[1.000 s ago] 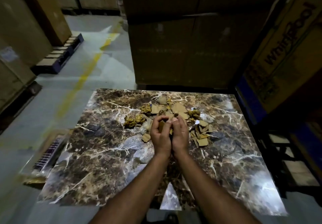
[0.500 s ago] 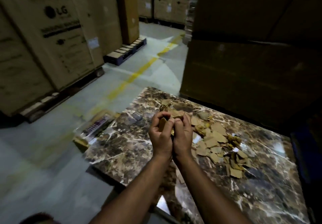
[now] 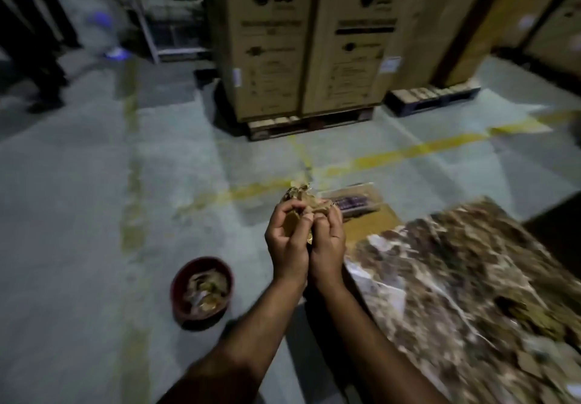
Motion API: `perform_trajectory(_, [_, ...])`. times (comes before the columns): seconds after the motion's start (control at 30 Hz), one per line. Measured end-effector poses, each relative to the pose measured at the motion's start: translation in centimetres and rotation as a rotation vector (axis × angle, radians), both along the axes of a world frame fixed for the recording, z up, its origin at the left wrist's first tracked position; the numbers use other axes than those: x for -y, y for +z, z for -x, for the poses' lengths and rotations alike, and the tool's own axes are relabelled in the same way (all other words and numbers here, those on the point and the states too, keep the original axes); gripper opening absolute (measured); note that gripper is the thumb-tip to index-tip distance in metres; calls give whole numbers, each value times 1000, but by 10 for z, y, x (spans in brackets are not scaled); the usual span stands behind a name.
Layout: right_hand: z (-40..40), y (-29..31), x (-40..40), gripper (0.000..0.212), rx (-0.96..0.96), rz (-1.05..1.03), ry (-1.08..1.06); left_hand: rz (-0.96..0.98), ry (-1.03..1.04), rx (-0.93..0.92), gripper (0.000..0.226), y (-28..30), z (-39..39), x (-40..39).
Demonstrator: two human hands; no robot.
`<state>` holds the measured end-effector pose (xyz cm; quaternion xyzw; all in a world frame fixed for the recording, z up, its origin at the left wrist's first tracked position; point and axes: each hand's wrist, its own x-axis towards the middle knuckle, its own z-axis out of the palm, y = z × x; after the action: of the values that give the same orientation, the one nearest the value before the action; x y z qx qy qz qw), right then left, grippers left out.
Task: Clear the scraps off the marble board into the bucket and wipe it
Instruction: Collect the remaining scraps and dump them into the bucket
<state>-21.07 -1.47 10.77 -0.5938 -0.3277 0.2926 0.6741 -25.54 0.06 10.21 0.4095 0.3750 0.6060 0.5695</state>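
Observation:
My left hand (image 3: 287,240) and my right hand (image 3: 327,243) are cupped together around a bunch of cardboard and paper scraps (image 3: 303,197), held in the air just left of the marble board's corner. The brown veined marble board (image 3: 440,278) fills the lower right, blurred. More scraps (image 3: 534,362) lie on it near the right edge. A dark red bucket (image 3: 180,281) stands on the floor to the lower left of my hands, with scraps inside it.
Tall LG cartons (image 3: 301,42) stand on a pallet (image 3: 308,123) straight ahead. A flat packet (image 3: 355,202) lies on the floor behind my hands. Yellow lines (image 3: 393,155) cross the grey concrete floor. Someone's dark legs (image 3: 37,42) are at the far left.
My view has swung left, away from the board. Both hands carried the scraps off the board's edge toward the bucket, which has come into view.

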Motion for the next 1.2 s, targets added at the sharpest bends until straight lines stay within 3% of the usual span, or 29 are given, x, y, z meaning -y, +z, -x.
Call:
perform_trajectory(0.1, [90,-22,-69,31,-33,62,165,55,150,-23,13,-20,91,-64])
perform_trajectory(0.23, [169,-45,-123,29,-46,136,232,118,257,-62,14,-38,171,-112])
perform_trajectory(0.4, [229,-102,-173,33,-36,224,315,220,393,-199,15,-95,230,-158])
perform_trajectory(0.47, [234,-142,-188,26,-29,249,341,281,441,-300,16,-140,238,-172])
perform_trajectory(0.57, [235,-223,-214,21,-43,282,368,416,506,-300,20,-235,243,-195])
perform_trajectory(0.77, [235,-416,-248,45,-34,333,439,496,653,-305,21,-404,241,-226])
perform_trajectory(0.9, [230,-551,-254,42,10,423,525,555,687,-262,21,-523,236,-228])
perform_trajectory(1.03, [225,-623,-252,41,111,454,666,563,677,-225,16,-597,236,-222])
perform_trajectory(1.2, [203,-673,-260,38,480,435,925,507,408,-564,34,-663,264,-214])
